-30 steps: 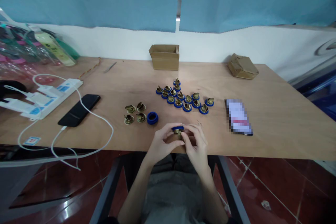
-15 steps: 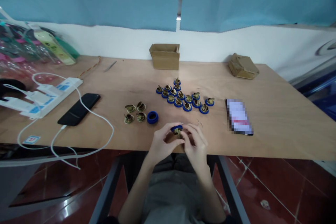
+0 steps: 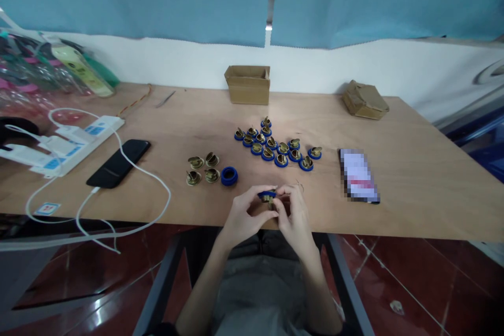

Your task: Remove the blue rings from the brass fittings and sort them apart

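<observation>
Both my hands meet at the near edge of the wooden table (image 3: 413, 178). My left hand (image 3: 244, 216) pinches a small brass piece with a blue ring (image 3: 268, 197) on it. My right hand (image 3: 293, 213) has its fingers closed on the same piece from the right. A loose blue ring (image 3: 229, 176) lies just left of my hands, beside several bare brass pieces (image 3: 201, 169). Further back lies a cluster of several brass pieces with blue rings (image 3: 275, 146).
A black phone (image 3: 118, 163) on a white cable (image 3: 129, 165) and a white power strip (image 3: 63, 148) lie at the left. A second phone (image 3: 357, 175) rests at the right. Two cardboard boxes (image 3: 248, 84) (image 3: 364, 100) stand at the back edge. Plastic bags (image 3: 43, 79) fill the far left.
My fingers have shifted slightly on the ringed brass piece; both hands stay in the same place. Nothing on the table has moved.
</observation>
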Tool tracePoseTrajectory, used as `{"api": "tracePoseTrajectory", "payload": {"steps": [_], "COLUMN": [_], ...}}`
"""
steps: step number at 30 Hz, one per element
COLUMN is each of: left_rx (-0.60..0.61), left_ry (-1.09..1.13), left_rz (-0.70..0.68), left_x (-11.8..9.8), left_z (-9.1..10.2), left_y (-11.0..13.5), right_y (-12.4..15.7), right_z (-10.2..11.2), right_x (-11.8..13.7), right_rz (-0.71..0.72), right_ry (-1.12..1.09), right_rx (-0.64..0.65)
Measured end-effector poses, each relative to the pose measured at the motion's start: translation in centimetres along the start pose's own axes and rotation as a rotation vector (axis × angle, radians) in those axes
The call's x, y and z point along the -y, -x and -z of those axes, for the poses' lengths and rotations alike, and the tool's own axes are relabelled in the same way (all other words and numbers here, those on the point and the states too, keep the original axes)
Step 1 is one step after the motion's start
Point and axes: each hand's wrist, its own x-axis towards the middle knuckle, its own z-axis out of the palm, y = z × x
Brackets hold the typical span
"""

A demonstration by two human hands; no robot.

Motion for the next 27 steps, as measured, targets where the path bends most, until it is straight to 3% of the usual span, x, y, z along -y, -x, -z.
{"api": "tracePoseTrajectory", "payload": {"steps": [10,17,22,27], "left_rx": [0.034,-0.066,-0.088,-0.099], "left_ry": [0.007,0.003,0.065,0.197], "left_rz": [-0.041,-0.055,-0.001,-0.045], "left_x": [0.0,0.5,0.3,0.2], "left_z": [0.5,0.2,0.0,-0.2], "left_y": [0.2,0.2,0.4,0.5], "right_y": [0.2,0.5,1.2,0.8], "right_z": [0.3,0.2,0.0,0.3], "right_x": [0.5,1.0,0.8,0.9], "right_rz": [0.053,0.102,-0.065,-0.232], "right_ry": [0.014,0.028,-0.107,-0.282], "right_rx": [0.107,0.060,-0.110,0.016]}}
